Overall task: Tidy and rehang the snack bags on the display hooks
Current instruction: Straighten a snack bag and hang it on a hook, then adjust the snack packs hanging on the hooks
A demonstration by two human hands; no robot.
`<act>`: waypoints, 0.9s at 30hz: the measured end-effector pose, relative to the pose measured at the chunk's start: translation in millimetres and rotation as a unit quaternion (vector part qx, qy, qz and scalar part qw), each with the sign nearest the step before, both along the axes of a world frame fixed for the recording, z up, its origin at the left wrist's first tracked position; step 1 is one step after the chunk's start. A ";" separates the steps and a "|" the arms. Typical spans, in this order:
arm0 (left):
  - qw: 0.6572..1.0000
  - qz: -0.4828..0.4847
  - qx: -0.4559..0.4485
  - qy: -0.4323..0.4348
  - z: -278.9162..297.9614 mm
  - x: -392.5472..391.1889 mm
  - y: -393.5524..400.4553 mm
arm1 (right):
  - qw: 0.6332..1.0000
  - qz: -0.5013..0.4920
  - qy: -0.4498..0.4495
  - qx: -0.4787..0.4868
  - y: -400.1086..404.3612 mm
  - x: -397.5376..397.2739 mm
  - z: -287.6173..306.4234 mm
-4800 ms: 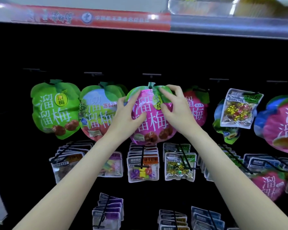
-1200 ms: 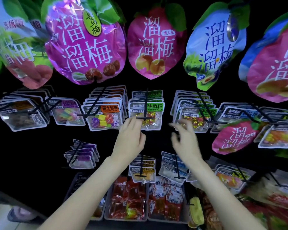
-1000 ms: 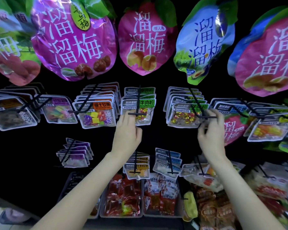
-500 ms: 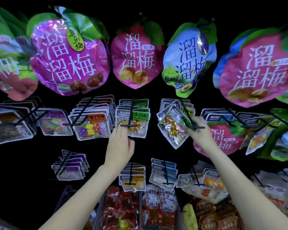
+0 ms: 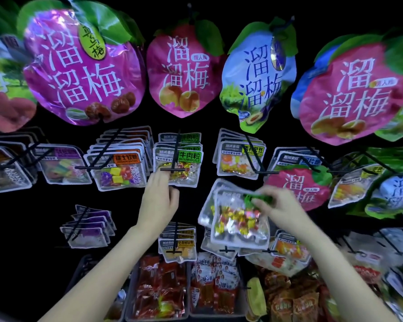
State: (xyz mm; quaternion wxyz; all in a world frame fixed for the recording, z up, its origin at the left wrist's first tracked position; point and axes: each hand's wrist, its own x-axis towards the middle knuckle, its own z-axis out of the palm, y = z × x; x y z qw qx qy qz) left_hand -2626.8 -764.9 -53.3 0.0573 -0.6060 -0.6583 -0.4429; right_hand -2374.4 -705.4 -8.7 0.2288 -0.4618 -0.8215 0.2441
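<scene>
Large plum-shaped bags (image 5: 84,66) hung across the top, one pink plum bag (image 5: 296,187) lower right among small packs on black hooks (image 5: 254,156). Below sat trays of red packets (image 5: 158,289). The right hand (image 5: 279,205) pinched a clear candy bag (image 5: 237,219) by its green header, off the hooks. The left hand (image 5: 159,201), fingers loosely extended, touched the beef-snack pack (image 5: 179,168).
</scene>
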 end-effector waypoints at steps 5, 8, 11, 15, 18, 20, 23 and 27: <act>0.994 -0.070 -0.048 -0.066 11.7 -19.1 -11.9 | 0.989 0.089 -0.071 0.091 -14.1 -50.4 -13.0; 0.986 -0.107 -0.094 -0.087 17.9 -25.1 -20.1 | 0.984 0.126 -0.026 0.123 -13.9 -88.6 -1.9; 0.980 -0.104 -0.071 -0.152 20.6 -29.8 -25.8 | 0.982 0.119 0.021 0.144 -12.4 -116.3 2.1; 0.977 -0.087 -0.053 -0.186 34.1 -36.9 -20.4 | 0.980 0.081 0.088 0.162 -11.2 -129.9 3.2; 0.965 -0.088 -0.058 -0.242 47.6 -34.0 -10.1 | 0.979 0.052 0.107 0.163 -7.6 -131.6 5.3; 0.960 -0.069 -0.068 -0.263 52.4 -32.1 -0.1 | 0.980 0.046 0.108 0.159 -4.1 -132.7 7.3; 0.947 -0.045 -0.126 -0.292 53.7 -32.2 11.7 | 0.987 0.050 0.083 0.128 1.0 -132.6 6.5; 0.938 -0.051 -0.175 -0.295 52.6 -37.6 12.8 | 0.990 0.061 0.064 0.112 0.3 -130.0 0.8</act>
